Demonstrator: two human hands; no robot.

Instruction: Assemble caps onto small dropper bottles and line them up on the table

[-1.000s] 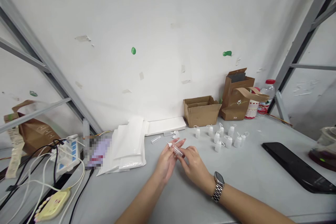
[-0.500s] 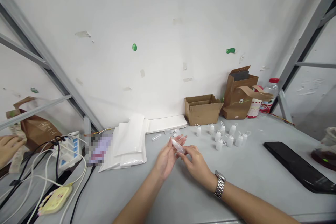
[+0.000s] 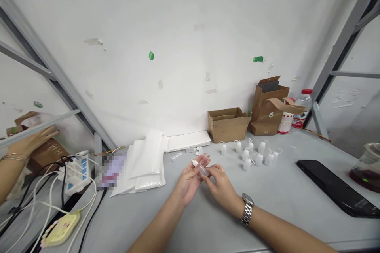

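Observation:
My left hand (image 3: 187, 184) cradles a small clear dropper bottle (image 3: 203, 169), its thumb and fingers at the white neck end. The bottle lies tilted, with a thin pointed tip toward the upper left. With thumb and fingers, my right hand (image 3: 220, 184) pinches the bottle's base end; a metal-banded watch (image 3: 247, 208) is on that wrist. Beyond my fingertips lie a clear empty tube (image 3: 176, 157) and some small white pieces (image 3: 198, 150). To the right stand several small white bottles (image 3: 246, 164) with looped cap straps.
White envelopes (image 3: 145, 158) are piled at left, near a power strip (image 3: 78, 174) and tangled cables. A cardboard box (image 3: 228, 129), a brown paper bag (image 3: 267, 116) and a black tray-like object (image 3: 332, 185) stand or lie right. Another person's hand (image 3: 31, 140) is at far left.
A thin tip now shows at the dropper bottle's neck where only a blunt white end showed before. My hands barely moved. The other person's hand has risen and reached farther right.

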